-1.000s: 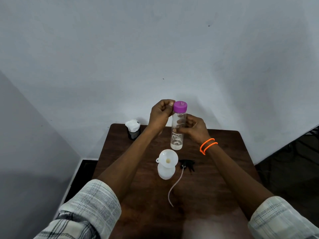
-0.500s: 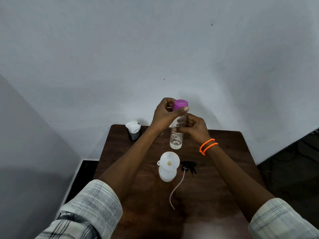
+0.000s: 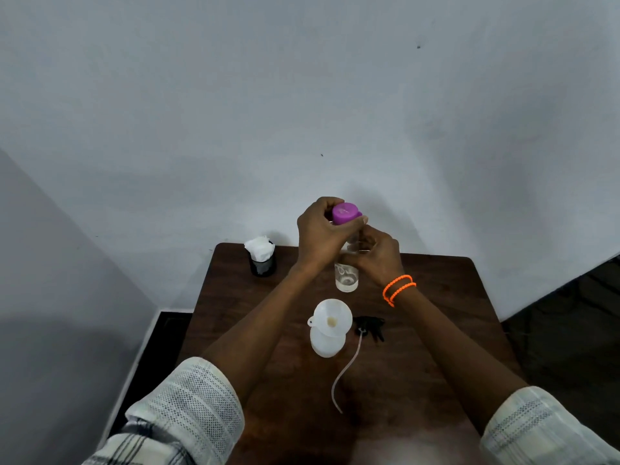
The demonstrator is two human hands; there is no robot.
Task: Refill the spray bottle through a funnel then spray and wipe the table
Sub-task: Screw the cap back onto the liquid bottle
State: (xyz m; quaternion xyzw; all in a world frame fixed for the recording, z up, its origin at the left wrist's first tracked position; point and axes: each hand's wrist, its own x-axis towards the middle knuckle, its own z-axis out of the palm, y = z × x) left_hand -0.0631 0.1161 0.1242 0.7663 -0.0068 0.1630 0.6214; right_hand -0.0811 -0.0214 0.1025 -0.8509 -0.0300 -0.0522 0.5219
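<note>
**Hands on the water bottle above the funnel**

Brown wooden table (image 3: pixel 436 330) stands against a pale wall. Near its middle is the white spray bottle (image 3: pixel 327 345) with a white funnel (image 3: pixel 330 317) sitting in its neck. Behind the funnel, a clear water bottle (image 3: pixel 346 278) is upright; the left hand (image 3: pixel 320 234) curls around its purple cap (image 3: pixel 345 213), and the right hand (image 3: pixel 377 256) grips its body. Just right of the funnel lies the black spray head (image 3: pixel 370 327) with its tube (image 3: pixel 345 370). Far behind the funnel, to the left, a black cup holds white tissue (image 3: pixel 259 248).
</note>
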